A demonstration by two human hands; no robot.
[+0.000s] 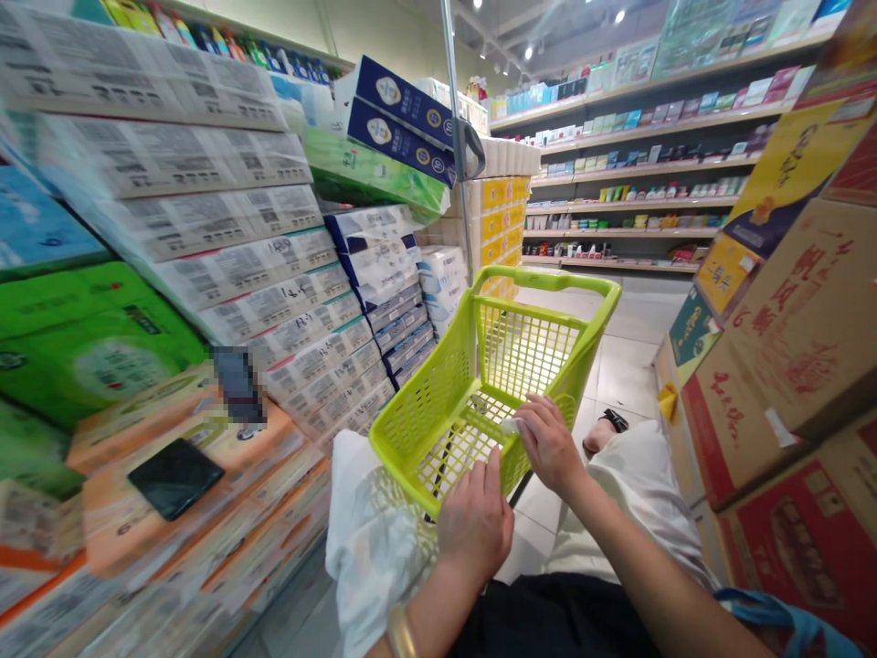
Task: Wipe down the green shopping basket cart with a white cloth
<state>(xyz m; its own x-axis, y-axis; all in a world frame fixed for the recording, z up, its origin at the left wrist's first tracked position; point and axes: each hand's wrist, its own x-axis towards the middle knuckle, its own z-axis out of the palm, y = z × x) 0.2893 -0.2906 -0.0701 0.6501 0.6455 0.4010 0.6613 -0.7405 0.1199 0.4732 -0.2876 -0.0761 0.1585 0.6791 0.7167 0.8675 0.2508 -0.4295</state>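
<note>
A lime-green plastic shopping basket (pixel 417 422) with a lattice of holes and a raised far handle stands in front of me, tilted in view. My left hand (pixel 476 521) is on its near rim, fingers curled over the edge. At the near right side, my right hand (pixel 549 443) pinches a small white piece, maybe a tissue (pixel 511 426), against the rim. Nothing shows inside the basket. My palms face down, so the fingertips are partly hidden.
Plastic-wrapped packs (pixel 233 210) are stacked high on the left. A dark tablet-like object (pixel 175 478) and a phone (pixel 238 384) rest on orange packs. Cardboard cartons (pixel 795 338) wall the right side. Stocked shelves (pixel 630 174) line the back, beyond a tiled floor (pixel 620 370).
</note>
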